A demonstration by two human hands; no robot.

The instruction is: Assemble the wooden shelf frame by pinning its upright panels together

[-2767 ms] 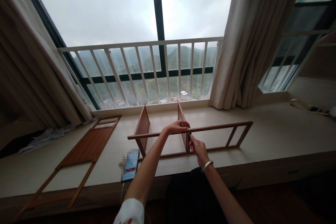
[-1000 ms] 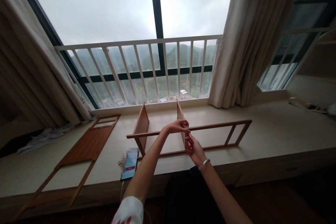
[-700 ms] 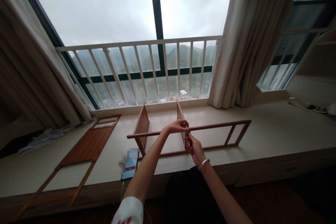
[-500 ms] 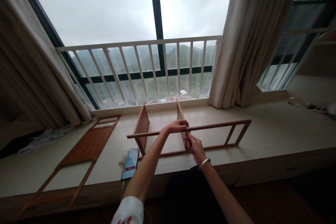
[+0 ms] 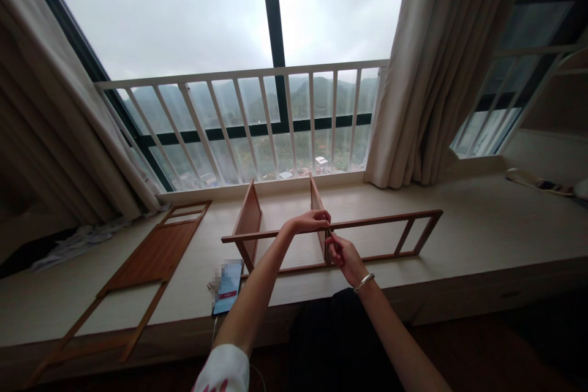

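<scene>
A brown wooden frame (image 5: 386,220) lies on its side, with two upright panels joined to it: an end panel (image 5: 249,214) at the left and a middle panel (image 5: 316,196). My left hand (image 5: 310,220) is closed over the upper rail where the middle panel meets it. Just below, my right hand (image 5: 346,260) pinches a small, thin item at that joint. The fingers hide most of that item, so its kind cannot be made out.
A second wooden frame with a panel (image 5: 147,251) lies flat at the left, jutting past the front edge of the pale ledge (image 5: 482,226). A phone (image 5: 228,288) with a cable lies beside my left forearm. White railing (image 5: 239,79) and curtains (image 5: 413,73) stand behind.
My right hand has shifted slightly to the right and its wrist has turned, still at the joint. The left hand stays in place; the frame's right end has moved slightly.
</scene>
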